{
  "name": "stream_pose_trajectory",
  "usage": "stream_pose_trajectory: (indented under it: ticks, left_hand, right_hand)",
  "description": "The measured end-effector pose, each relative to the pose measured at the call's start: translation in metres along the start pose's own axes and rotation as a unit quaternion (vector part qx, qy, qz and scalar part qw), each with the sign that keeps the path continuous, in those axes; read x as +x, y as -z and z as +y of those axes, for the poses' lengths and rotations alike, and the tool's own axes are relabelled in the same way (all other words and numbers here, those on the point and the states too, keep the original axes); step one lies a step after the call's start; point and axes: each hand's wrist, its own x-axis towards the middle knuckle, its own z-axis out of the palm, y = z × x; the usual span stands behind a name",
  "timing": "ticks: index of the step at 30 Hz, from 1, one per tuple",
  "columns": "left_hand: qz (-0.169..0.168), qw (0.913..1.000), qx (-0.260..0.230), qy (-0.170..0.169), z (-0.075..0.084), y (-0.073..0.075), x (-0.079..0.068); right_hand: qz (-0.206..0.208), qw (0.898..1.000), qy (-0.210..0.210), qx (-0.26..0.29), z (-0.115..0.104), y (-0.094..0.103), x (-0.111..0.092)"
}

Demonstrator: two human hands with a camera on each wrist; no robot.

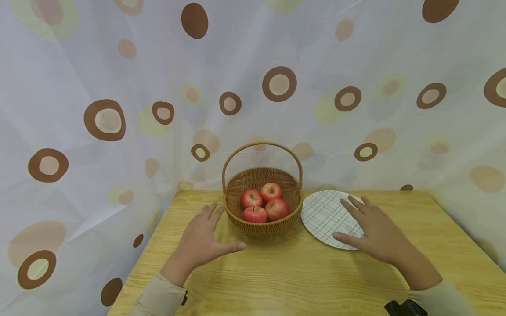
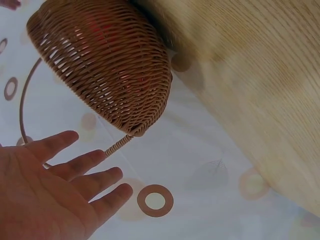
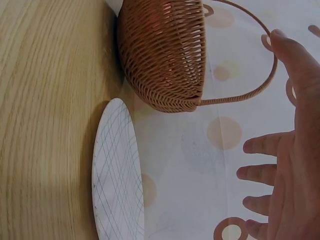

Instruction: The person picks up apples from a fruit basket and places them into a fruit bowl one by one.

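A brown wicker basket (image 1: pixel 253 228) with a tall arched handle (image 1: pixel 262 143) stands toward the back of the table, holding several red apples (image 1: pixel 277 209). To its right lies a round white placemat (image 1: pixel 326 215) with a grid of thin lines. My left hand (image 1: pixel 201 239) is held in front and left of the basket, fingers spread, nothing in it. Over the placemat's right side, my right hand (image 1: pixel 377 230) has its fingers stretched and apart, also holding nothing. In the left wrist view the basket's woven side (image 2: pixel 110 65) shows beyond the fingertips.
The wooden table (image 1: pixel 276 281) has its back edge against a white curtain (image 1: pixel 245 52) printed with brown and yellow spots. The curtain also hangs along the left and right sides. Dark straps (image 1: pixel 405 308) show at the sleeve cuffs.
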Motion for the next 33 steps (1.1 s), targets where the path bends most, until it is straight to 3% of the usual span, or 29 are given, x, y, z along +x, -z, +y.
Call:
stream_pose_trajectory:
  ticks: [8, 18, 33]
  left_hand:
    - [0.017, 0.9998, 0.007, -0.002, -0.003, -0.007, 0.005]
    - [0.002, 0.9998, 0.009, 0.017, 0.000, -0.015, 0.011]
    - [0.009, 0.9995, 0.012, 0.026, -0.002, -0.024, 0.021]
  right_hand:
    - [0.003, 1.000, -0.004, 0.000, -0.006, -0.010, 0.005]
    - [0.010, 1.000, 0.003, 0.007, -0.018, -0.025, 0.017]
    - [0.009, 0.999, -0.002, 0.044, -0.036, -0.044, 0.043]
